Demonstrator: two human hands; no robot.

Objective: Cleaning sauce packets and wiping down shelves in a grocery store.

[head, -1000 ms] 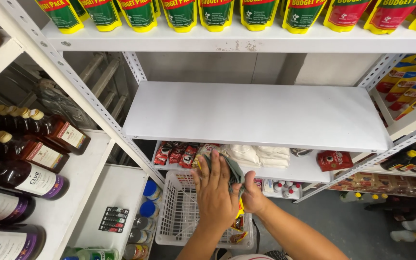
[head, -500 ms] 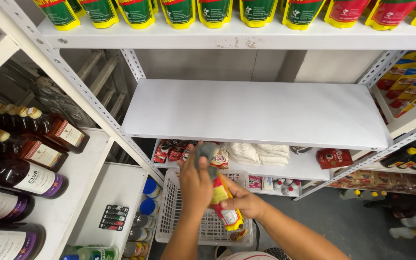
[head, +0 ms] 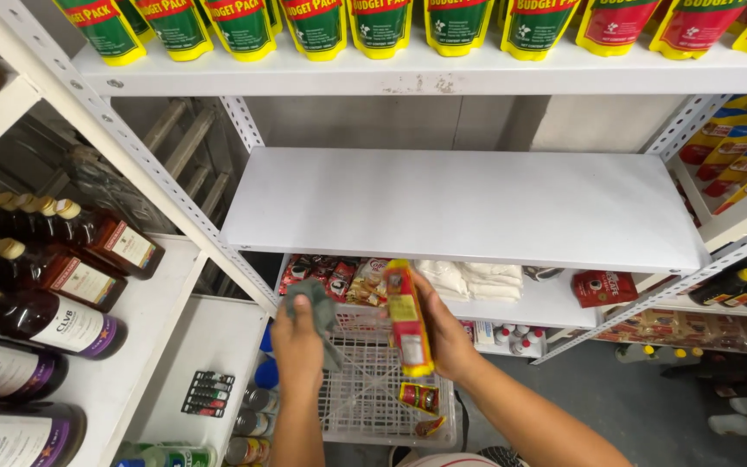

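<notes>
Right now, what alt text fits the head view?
A person's right hand holds a red-and-yellow flat pouch upright while the left hand grips a grey-green cloth, both below a bare white metal shelf and above a white plastic basket.

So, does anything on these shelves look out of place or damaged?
Little stands out. The middle white shelf is bare while the others are stocked. The top shelf's front edge shows chipped paint. A red packet lies alone on the lower shelf. The right hand holds a red and yellow pouch, the left hand a grey cloth.
</notes>
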